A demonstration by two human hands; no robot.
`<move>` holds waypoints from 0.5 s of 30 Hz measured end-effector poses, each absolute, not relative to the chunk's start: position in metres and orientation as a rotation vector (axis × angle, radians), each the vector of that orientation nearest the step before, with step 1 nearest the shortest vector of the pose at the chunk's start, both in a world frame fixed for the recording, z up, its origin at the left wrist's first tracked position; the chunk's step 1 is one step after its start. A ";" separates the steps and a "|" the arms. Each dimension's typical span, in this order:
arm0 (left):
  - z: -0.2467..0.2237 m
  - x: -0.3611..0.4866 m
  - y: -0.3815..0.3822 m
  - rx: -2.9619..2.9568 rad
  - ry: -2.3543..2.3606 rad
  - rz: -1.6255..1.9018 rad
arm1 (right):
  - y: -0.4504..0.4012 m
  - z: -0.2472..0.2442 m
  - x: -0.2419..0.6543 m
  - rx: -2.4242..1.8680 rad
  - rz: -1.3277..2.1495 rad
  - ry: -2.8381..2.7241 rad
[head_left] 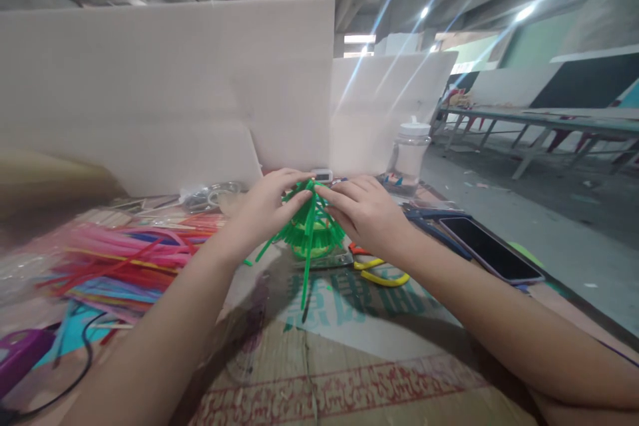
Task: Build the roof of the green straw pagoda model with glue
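A green pipe-cleaner structure stands upright at the middle of the table, with strips spreading down from its peak. My left hand pinches the top of it from the left, thumb and fingers drawn together. From the right, my right hand has its fingertips closed on the green strips near the same peak. One long green strip hangs down the front toward the cardboard. The fingers partly cover the upper part of the structure.
Bundles of pink, red and blue pipe cleaners lie left. A purple tool with a cord is at lower left. Yellow-handled pliers, a phone and a clear bottle are on the right. White boards stand behind.
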State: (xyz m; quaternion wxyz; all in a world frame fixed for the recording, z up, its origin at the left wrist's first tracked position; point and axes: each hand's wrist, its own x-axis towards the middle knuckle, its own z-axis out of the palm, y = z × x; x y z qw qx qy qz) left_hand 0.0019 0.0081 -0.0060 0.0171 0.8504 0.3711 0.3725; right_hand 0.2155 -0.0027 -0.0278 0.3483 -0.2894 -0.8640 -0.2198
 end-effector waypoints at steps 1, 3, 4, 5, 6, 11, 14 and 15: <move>-0.007 0.002 0.009 2.601 1.175 1.174 | -0.003 -0.026 0.217 -0.758 -0.516 -2.224; -0.009 0.000 0.012 2.498 1.222 1.194 | -0.001 -0.021 0.222 -0.819 -0.352 -2.152; -0.010 -0.001 0.014 2.456 1.237 1.190 | 0.000 -0.020 0.226 -0.875 -0.268 -2.108; -0.009 -0.002 0.016 2.427 1.243 1.175 | 0.002 -0.019 0.230 -0.943 -0.191 -2.072; -0.008 -0.004 0.018 2.410 1.244 1.163 | 0.004 -0.020 0.235 -1.011 -0.125 -2.050; 0.001 -0.012 0.010 2.458 1.543 1.194 | 0.008 -0.039 0.267 -1.166 0.173 -2.318; -0.003 -0.015 -0.003 2.525 1.691 1.063 | 0.002 -0.051 0.288 -1.129 0.399 -2.595; -0.006 -0.016 -0.006 2.533 1.649 1.020 | 0.000 -0.054 0.294 -1.116 0.450 -2.653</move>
